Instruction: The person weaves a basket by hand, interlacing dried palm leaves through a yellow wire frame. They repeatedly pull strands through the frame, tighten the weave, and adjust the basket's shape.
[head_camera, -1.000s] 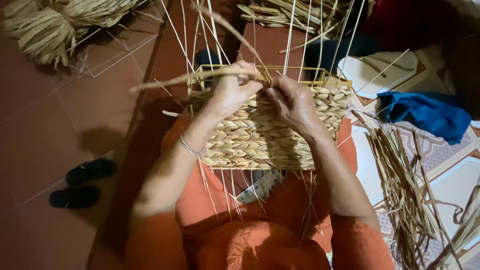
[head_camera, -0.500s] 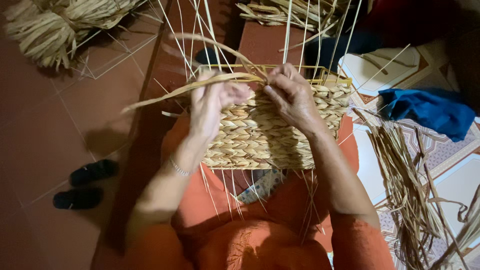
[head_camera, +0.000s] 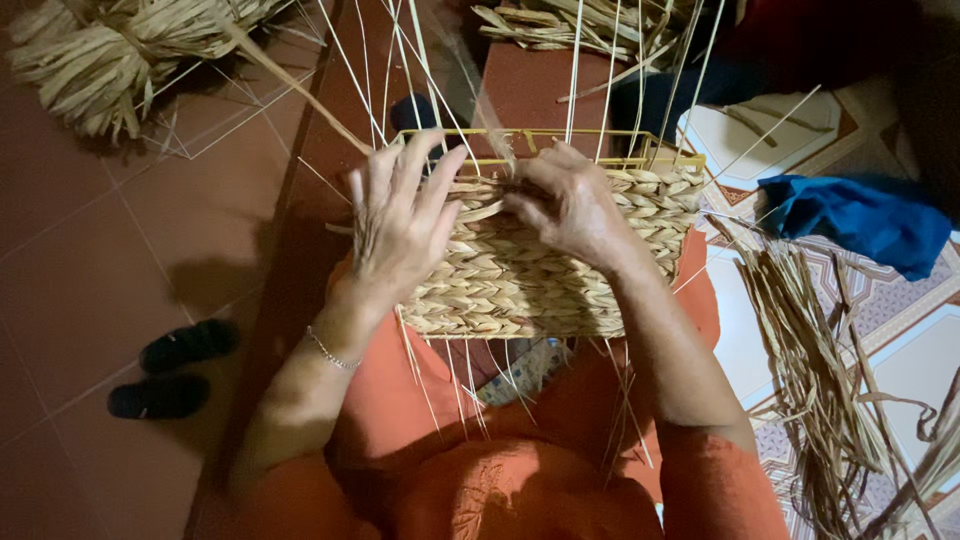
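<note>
a half-woven rectangular basket of pale braided straw (head_camera: 540, 270) is seen resting on the lap, against orange cloth (head_camera: 420, 420), with a thin yellow wire frame (head_camera: 560, 135) showing along its unfinished top edge. the left hand (head_camera: 400, 225) is laid over the basket's left upper corner with its fingers spread and loose; nothing is seen gripped in it, though its palm side is hidden. a thin bracelet (head_camera: 330, 350) is worn at that wrist. the right hand (head_camera: 565, 205) is curled at the top row of the weave, its fingertips pinched on a flat straw strand (head_camera: 495, 150) that is blurred and hard to follow; how the thumb is placed cannot be made out. thin upright reeds (head_camera: 400, 70) are seen rising from the frame and are cut off by the top edge.

a bundle of dried straw (head_camera: 110, 50) lies on the red tiled floor (head_camera: 100, 260) at upper left, partly out of view. a pair of black sandals (head_camera: 170, 370) is seen at lower left in shadow. loose straw strips (head_camera: 810, 370) are piled at right on a patterned floor, and a crumpled blue cloth (head_camera: 860, 220) lies beyond them. more straw (head_camera: 580, 25) is cut off at the top. the basket's lower edge and the inside are not visible.
</note>
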